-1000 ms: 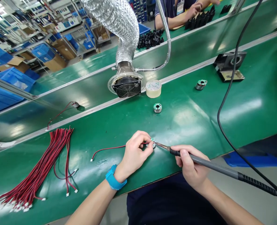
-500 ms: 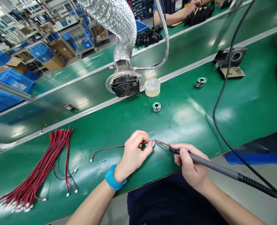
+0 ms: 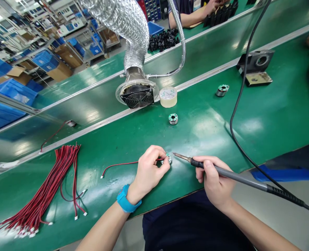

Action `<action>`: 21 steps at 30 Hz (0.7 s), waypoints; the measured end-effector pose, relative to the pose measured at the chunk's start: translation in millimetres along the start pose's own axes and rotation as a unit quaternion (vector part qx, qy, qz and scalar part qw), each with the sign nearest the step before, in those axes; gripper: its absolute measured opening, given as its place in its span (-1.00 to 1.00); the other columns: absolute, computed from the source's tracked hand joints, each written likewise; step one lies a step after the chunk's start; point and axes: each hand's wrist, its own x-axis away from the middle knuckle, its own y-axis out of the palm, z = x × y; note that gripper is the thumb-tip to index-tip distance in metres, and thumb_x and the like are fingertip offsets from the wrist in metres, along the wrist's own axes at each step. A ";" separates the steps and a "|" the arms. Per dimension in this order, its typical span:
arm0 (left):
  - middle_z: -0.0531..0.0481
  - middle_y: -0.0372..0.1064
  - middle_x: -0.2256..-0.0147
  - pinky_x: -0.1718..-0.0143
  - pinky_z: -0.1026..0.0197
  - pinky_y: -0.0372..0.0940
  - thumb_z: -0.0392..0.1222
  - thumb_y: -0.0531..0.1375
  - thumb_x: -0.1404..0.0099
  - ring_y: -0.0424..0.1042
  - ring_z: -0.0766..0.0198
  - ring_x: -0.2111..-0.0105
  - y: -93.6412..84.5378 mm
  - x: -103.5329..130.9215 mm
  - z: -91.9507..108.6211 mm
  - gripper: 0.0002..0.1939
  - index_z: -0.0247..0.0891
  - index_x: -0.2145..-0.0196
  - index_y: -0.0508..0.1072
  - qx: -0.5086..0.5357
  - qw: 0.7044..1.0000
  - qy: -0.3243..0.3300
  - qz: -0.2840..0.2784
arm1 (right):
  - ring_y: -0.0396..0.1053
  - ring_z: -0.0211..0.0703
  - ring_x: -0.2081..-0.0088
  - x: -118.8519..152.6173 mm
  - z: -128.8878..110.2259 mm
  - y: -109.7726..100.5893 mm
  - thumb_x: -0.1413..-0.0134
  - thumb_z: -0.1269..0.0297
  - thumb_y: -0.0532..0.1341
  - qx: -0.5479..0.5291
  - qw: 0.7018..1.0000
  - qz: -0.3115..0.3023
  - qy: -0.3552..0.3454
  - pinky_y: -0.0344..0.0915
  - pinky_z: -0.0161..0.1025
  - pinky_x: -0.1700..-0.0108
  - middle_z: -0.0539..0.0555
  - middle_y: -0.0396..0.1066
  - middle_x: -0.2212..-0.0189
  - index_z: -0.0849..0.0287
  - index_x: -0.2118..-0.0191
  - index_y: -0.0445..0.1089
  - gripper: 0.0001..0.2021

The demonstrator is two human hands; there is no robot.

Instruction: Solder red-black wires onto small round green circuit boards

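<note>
My left hand [image 3: 149,170], a blue band on its wrist, is closed in a pinch on a red wire [image 3: 123,163] at a small round motor part with a green circuit board [image 3: 169,160]. Fingers partly cover this part. From the pinch the wire runs left across the bench to a white connector [image 3: 102,176]. My right hand [image 3: 217,181] grips a soldering iron [image 3: 238,177] like a pen. Its metal tip points left, a short gap away from the round part. Two similar round parts [image 3: 173,119] [image 3: 222,90] stand farther back.
A bundle of red-and-black wires [image 3: 46,188] lies at left. Behind are a fume extractor [image 3: 138,96], a tape roll [image 3: 168,97] and a soldering iron stand [image 3: 257,66]. The iron's black cable [image 3: 233,129] loops at right. Another person's arm [image 3: 191,19] shows across the bench.
The soldering iron's tip has pulled back to the right, off the round part. My left hand keeps its pinch in nearly the same place. The view has shifted slightly.
</note>
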 end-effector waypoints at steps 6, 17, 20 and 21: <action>0.02 0.44 0.29 0.29 0.28 0.32 -0.42 0.27 -0.31 0.43 0.33 0.32 -0.2 -0.9 0.1 -0.82 -0.22 0.38 0.40 -0.007 1.000 0.003 -0.003 | 0.36 -0.33 0.60 -5.9 0.0 5.2 -0.48 0.27 0.15 0.040 0.999 -0.012 0.005 0.36 -0.35 0.51 -0.09 0.45 0.51 0.11 0.03 0.55 -0.79; 0.01 0.41 0.29 0.30 0.27 0.30 -0.40 0.22 -0.37 0.43 0.31 0.30 -2.2 -0.9 -1.4 -0.84 -0.21 0.35 0.38 -0.031 0.999 0.029 -0.012 | 0.48 0.00 0.03 -118.8 10.4 25.6 -0.42 0.37 0.12 0.276 0.927 -0.157 -0.198 0.45 -0.07 -0.05 0.22 0.43 -0.02 0.14 -0.37 0.26 -0.53; 0.00 0.40 0.27 0.28 0.26 0.32 -0.36 0.21 -0.41 0.42 0.31 0.30 -2.4 0.8 -5.1 -0.87 -0.20 0.31 0.37 -0.038 0.999 0.031 -0.020 | 0.47 0.00 0.05 -144.4 27.6 36.0 -0.37 0.40 0.13 0.293 0.911 -0.185 -0.226 0.45 -0.07 -0.03 0.23 0.41 0.00 0.19 -0.39 0.23 -0.49; -0.01 0.41 0.23 0.27 0.26 0.34 -0.33 0.22 -0.41 0.44 0.30 0.28 -2.8 1.7 -6.4 -0.92 -0.20 0.25 0.40 -0.044 0.998 0.035 -0.025 | 0.47 0.00 0.04 -150.4 34.0 38.4 -0.37 0.41 0.13 0.288 0.909 -0.193 -0.230 0.44 -0.08 -0.04 0.23 0.41 -0.01 0.20 -0.38 0.23 -0.49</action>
